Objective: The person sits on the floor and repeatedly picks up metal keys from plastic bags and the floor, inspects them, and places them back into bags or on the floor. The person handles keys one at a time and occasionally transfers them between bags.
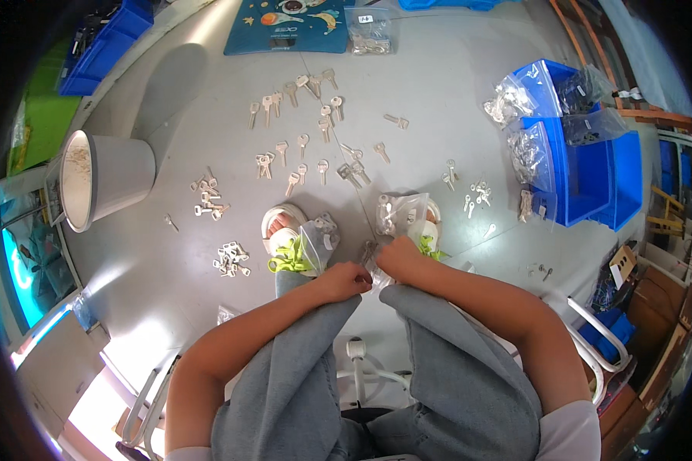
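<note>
Between my knees, a clear plastic bag (370, 257) hangs at my fingers, with metallic-looking pieces showing through it. My left hand (346, 282) is closed in a pinch at its near side. On its right side my right hand (401, 260) curls closed around the plastic; the fingertips are partly hidden. Another clear bag of keys (321, 238) leans on my left sandal (281, 214). A third bag of keys (400, 215) lies against my right sandal (432, 209). Loose silver keys (322, 170) are spread over the floor ahead of my feet.
A heap of keys (231, 260) lies left of my feet, and smaller groups (480, 192) lie right. Blue bins (588, 173) with filled bags stand at the right. A white bucket (123, 177) rests at the left. A blue mat (284, 34) lies at the far side.
</note>
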Demonstrator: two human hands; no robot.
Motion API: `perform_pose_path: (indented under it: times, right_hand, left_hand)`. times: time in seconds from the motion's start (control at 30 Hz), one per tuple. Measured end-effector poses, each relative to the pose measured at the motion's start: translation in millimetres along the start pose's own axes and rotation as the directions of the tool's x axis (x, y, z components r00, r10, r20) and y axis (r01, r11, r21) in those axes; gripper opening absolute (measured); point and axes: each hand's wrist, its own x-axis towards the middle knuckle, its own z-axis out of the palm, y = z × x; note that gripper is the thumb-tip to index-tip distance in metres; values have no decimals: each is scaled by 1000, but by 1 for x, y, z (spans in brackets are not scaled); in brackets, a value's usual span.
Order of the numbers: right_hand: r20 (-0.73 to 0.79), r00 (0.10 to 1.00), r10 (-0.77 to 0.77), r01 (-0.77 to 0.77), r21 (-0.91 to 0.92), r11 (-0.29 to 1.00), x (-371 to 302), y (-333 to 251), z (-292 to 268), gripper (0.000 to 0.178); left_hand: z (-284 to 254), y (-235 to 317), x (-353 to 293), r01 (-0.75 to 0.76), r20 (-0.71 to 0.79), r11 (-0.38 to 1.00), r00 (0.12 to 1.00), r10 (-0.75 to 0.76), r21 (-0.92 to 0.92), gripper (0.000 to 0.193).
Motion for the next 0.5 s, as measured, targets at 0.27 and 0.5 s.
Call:
perform_pose_path:
  times: [0.27,0.5]
  right_hand:
    - [-461,887,35,75,219,973,-18,-10,-20,6]
    - [-454,790,413,-53,620,783,-28,-15,-36,15]
  left_hand:
    - [-11,26,-7,-60,-353,995,932,86,83,17]
    - [-20,17,-16,45,-210,969,973,-98,-244,14]
